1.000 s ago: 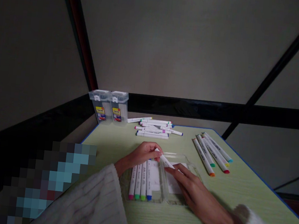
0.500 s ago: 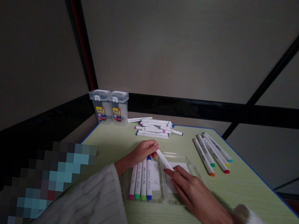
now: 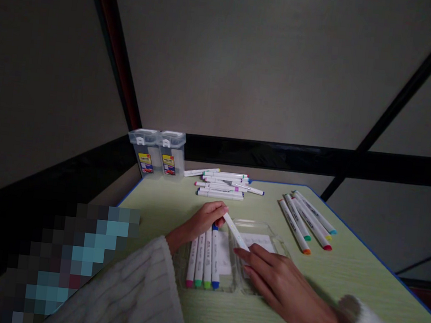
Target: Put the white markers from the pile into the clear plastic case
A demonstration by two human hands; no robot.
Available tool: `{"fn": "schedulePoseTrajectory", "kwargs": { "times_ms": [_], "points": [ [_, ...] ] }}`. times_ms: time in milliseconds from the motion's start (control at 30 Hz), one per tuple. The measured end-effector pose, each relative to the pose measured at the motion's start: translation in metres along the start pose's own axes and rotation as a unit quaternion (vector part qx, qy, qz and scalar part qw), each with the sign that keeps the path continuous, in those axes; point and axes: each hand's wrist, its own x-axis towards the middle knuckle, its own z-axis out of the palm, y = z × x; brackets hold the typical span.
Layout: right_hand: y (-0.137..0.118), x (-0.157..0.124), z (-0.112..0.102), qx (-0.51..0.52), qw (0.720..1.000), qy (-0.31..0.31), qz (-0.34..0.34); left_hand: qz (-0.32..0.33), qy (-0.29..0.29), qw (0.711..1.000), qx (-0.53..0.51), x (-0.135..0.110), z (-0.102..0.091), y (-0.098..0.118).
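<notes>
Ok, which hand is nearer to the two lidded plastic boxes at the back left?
Left. The left hand is to the right of the lidded boxes and lower in view; the right hand is farther right and lower again.

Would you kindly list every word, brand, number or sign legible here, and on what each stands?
No text is readable.
Box labels: too small and blurred.
Print on the four markers in the clear case: too small.
Print on the markers at right and back pile: too blurred.
Marks on held marker and paper: too faint.
</notes>
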Motion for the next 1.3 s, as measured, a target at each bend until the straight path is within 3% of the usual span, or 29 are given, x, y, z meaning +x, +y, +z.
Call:
{"fn": "schedulePoseTrajectory", "kwargs": {
  "times_ms": [633, 967, 1300],
  "points": [
    [-0.011, 0.0, -0.001, -0.068, 0.99, 0.008, -0.123, -0.017, 0.023, 0.997, -0.073, 0.002, 0.002, 0.001],
    [-0.014, 0.002, -0.001, -0.103, 0.984, 0.01, -0.147, -0.014, 0.001, 1.0, -0.027, 0.002, 0.001, -0.003],
    [-0.017, 0.003, 0.001, -0.059, 0.988, -0.037, -0.14, -0.003, -0.005, 1.0, 0.016, 0.003, 0.002, -0.005]
  ]
}}
